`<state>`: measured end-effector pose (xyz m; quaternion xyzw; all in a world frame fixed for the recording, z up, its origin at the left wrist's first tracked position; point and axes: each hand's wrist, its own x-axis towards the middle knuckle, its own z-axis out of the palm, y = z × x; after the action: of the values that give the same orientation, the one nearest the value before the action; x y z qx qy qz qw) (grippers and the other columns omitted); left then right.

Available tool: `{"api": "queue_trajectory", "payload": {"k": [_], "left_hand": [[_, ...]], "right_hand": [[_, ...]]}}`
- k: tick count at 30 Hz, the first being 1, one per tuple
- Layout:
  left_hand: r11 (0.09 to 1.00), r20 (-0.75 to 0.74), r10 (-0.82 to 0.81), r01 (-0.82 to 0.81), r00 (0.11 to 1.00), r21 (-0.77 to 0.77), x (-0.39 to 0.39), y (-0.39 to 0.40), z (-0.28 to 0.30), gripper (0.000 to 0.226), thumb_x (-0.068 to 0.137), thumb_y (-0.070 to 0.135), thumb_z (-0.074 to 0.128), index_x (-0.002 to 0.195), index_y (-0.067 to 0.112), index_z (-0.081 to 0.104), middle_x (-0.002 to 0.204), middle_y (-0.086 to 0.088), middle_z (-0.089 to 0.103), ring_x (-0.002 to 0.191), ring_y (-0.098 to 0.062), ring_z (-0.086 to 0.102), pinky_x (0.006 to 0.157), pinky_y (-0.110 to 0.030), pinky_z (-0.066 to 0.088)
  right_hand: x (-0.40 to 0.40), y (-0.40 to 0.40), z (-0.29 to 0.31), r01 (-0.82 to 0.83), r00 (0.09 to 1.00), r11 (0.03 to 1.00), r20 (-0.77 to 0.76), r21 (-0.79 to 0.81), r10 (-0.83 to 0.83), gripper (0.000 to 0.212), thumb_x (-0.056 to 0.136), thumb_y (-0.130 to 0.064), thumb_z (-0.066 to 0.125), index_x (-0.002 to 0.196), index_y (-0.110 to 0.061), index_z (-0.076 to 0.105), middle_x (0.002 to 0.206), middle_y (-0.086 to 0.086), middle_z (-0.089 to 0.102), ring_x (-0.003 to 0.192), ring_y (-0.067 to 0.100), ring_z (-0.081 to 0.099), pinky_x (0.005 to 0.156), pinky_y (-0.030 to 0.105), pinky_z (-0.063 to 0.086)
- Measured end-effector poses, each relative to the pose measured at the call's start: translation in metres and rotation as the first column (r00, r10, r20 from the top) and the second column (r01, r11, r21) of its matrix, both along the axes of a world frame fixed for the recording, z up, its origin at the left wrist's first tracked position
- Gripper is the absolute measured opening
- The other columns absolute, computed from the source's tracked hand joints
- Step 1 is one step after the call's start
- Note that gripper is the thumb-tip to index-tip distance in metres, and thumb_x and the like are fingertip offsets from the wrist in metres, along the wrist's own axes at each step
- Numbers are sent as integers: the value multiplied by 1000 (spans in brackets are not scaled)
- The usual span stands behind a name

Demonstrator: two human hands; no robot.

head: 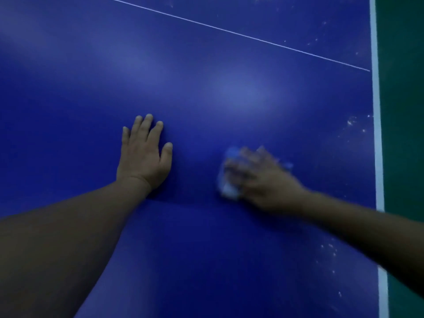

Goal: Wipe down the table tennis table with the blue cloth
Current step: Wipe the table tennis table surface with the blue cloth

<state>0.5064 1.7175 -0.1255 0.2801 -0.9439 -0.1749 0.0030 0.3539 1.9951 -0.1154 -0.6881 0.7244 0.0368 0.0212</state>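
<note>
The left hand point(143, 154) lay flat, fingers extended, on the table tennis table point(206, 76) at frame centre. The right hand point(263, 177), blurred, gripped the blue cloth point(229, 177) against the table, centre-right, near the white edge line point(376, 111).

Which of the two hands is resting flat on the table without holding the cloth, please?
The left hand: it lies flat, fingers spread, on the bare table. The right hand, blurred, is on the blue cloth.

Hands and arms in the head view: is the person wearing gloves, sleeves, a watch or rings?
Left hand and its forearm are bare, with no glove, sleeve, watch or ring showing. Right hand is blurred; no glove or sleeve shows, rings cannot be told.
</note>
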Motion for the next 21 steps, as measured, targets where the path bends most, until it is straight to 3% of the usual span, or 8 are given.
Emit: {"api": "queue_trajectory", "payload": {"k": [3,5,8,11,13,15,18,21], "left_hand": [[998,21,-29,28,999,52,0,-6,1,82,89,59,22,157,13,27,168,-7,11,155,-21,-2,124,-43,-10],[994,49,-44,39,998,106,-2,-10,4,83,88,59,22,158,13,25,169,-6,7,155,-20,-5,123,-43,-12],[974,-29,-76,81,997,213,13,-13,8,79,90,54,27,157,12,28,169,-7,7,155,-20,-4,123,-39,-10],[966,-138,-134,160,981,202,64,0,8,73,95,51,30,154,9,35,167,-9,15,155,-20,3,124,-34,-6],[959,-146,-206,229,968,168,112,18,7,71,96,50,29,151,7,41,165,-10,22,154,-20,8,124,-31,-5],[944,-135,-290,307,947,119,163,33,7,65,99,46,32,147,5,47,162,-11,29,153,-23,16,125,-31,-2],[919,-96,-388,393,916,33,231,50,8,62,105,46,26,145,5,49,161,-11,33,152,-28,21,126,-41,7],[932,-32,-363,363,931,-17,277,62,6,59,102,40,31,147,7,46,162,-10,32,153,-27,19,125,-49,9]], "right_hand": [[-88,27,2,761,648,648,-33,-24,-761,53,102,-39,17,149,-22,36,161,10,26,143,48,24,106,64,30],[-89,45,4,913,407,406,64,-32,-911,57,104,-43,17,157,-26,25,168,2,11,151,43,7,118,66,11],[1,36,-4,786,618,617,15,-46,-786,59,98,-39,26,154,-23,33,165,9,23,147,50,18,111,73,21],[133,58,-6,241,966,971,100,-8,-239,53,99,-43,39,150,-28,35,163,5,29,147,46,23,114,69,22],[156,79,0,-55,991,996,128,73,45,53,101,-46,39,152,-33,33,164,-2,24,150,39,18,119,62,15],[121,74,-4,71,997,997,3,16,-71,51,99,-42,40,149,-29,34,161,3,28,144,44,26,110,69,28],[66,57,7,785,619,620,56,-8,-783,53,105,-41,25,157,-28,23,167,5,14,150,43,12,114,69,19],[98,31,6,923,382,384,113,3,-917,55,106,-35,23,160,-27,17,169,1,5,152,40,1,120,64,5]]}}
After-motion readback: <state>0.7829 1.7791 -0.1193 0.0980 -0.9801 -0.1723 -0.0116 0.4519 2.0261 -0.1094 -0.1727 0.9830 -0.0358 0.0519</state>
